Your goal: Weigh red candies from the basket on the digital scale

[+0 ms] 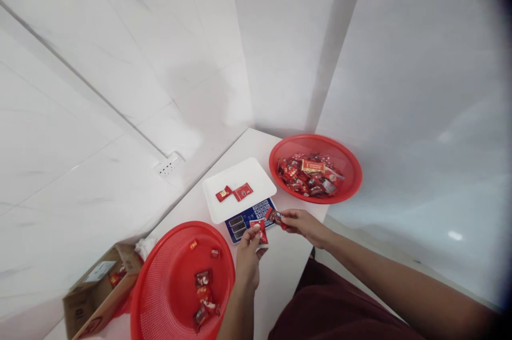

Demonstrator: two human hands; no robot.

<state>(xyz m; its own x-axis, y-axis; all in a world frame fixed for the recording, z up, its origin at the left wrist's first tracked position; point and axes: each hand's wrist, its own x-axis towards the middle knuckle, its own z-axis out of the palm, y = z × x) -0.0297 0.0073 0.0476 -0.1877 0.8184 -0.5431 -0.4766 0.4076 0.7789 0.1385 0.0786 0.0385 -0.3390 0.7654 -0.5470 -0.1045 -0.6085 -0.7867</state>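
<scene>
My left hand [248,255] is closed on a red candy packet [263,231], held in front of the scale's blue keypad [244,223]. Just to its right, my right hand [302,224] pinches a dark red and brown candy packet [274,216]. The two packets are close together; whether they touch I cannot tell. Behind them is the white weighing tray [220,213] of the scale. On that tray lie a small red packet [223,194] and a flat red packet [242,192], side by side.
A red basket [354,185] heaped with wrapped candies stands at the back right. Another red basket [150,286] with several candies is at front left. Beside it sits a cardboard box [82,305] holding red packets. A power socket [170,165] is on the left wall.
</scene>
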